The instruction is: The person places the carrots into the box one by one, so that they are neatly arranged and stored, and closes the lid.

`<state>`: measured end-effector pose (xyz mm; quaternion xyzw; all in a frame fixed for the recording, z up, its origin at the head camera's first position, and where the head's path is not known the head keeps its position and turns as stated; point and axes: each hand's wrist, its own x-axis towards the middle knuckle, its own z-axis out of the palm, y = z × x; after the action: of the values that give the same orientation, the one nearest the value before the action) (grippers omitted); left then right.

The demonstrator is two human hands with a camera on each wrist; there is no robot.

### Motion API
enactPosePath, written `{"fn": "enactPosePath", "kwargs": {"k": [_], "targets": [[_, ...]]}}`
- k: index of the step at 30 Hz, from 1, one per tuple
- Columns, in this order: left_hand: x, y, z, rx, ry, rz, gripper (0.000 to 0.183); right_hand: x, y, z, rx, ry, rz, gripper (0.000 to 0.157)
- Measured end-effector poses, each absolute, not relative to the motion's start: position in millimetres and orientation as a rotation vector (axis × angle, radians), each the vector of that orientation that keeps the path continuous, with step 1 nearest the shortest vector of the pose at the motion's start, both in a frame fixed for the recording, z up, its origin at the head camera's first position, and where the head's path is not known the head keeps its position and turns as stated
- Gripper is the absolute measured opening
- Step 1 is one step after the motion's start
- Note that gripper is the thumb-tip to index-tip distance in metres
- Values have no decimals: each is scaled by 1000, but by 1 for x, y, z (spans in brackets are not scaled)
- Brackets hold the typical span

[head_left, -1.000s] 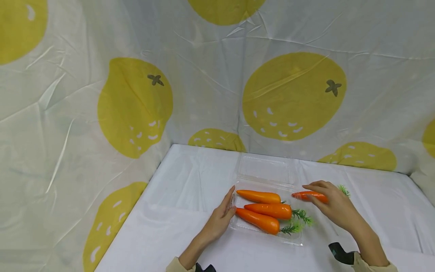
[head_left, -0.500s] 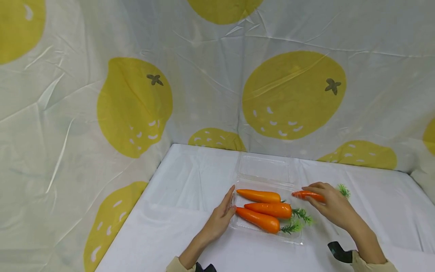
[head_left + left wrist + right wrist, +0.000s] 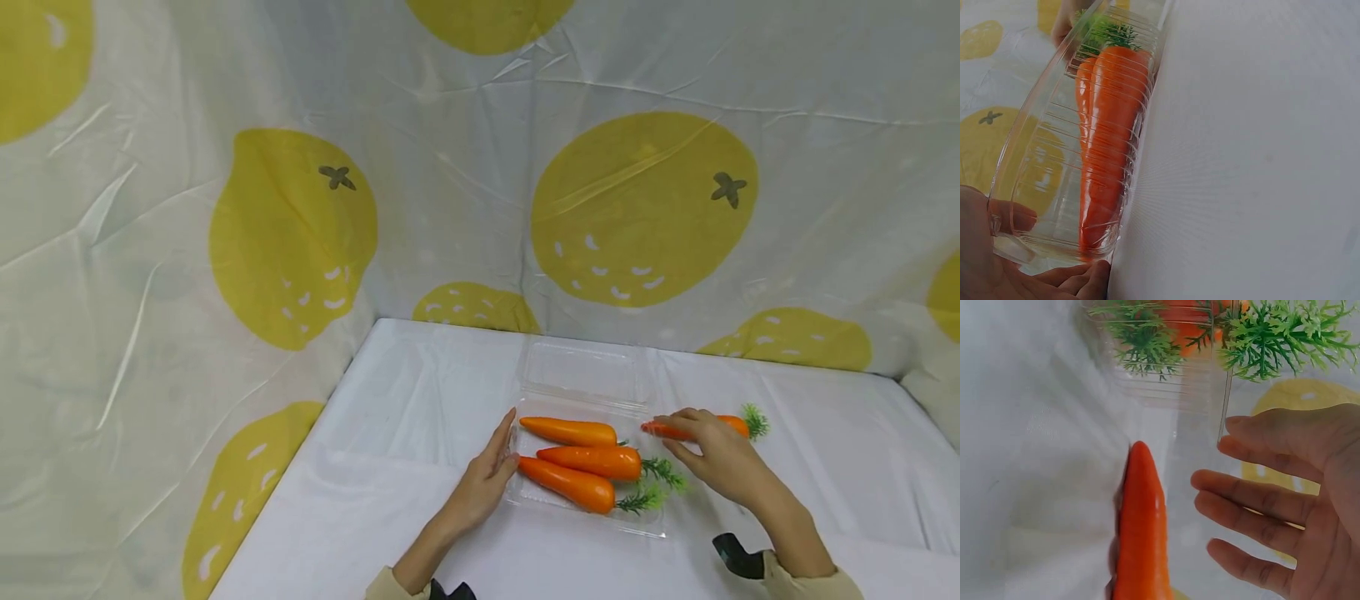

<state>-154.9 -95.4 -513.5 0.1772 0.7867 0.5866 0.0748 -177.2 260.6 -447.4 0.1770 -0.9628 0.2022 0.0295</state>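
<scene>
A clear plastic clamshell container [image 3: 630, 527] lies with its lid [image 3: 585, 371] folded back. Inside are three carrots with pointed ends to the left, the back one [image 3: 570, 431], the middle one [image 3: 600, 462] and the front one [image 3: 570, 483], their green tops to the right. My left hand [image 3: 476, 492] holds the container's left end, one digit at the rim and other fingers low beside the base. A fourth, loose carrot [image 3: 1144, 544] lies right of the container. My right hand [image 3: 716, 454] overlaps it in the head view, but the right wrist view shows extended fingers [image 3: 1254, 494] apart from it.
A white cloth covers the table [image 3: 405, 433]. Behind and to the left rises a curtain [image 3: 450, 208] printed with yellow lemons. Black wrist mounts [image 3: 738, 557] show at both sleeves.
My right hand has slid left along the loose carrot, baring more of its thick end and green top. The left hand, the container and the three carrots inside keep their places.
</scene>
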Motion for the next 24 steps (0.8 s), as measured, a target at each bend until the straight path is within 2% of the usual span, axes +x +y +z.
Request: {"fn": "enactPosePath", "kwargs": {"k": [24], "targets": [[-154,-95,-513,521,2366,1755,65,-181,287,-441,482,-2896,595,32]]}}
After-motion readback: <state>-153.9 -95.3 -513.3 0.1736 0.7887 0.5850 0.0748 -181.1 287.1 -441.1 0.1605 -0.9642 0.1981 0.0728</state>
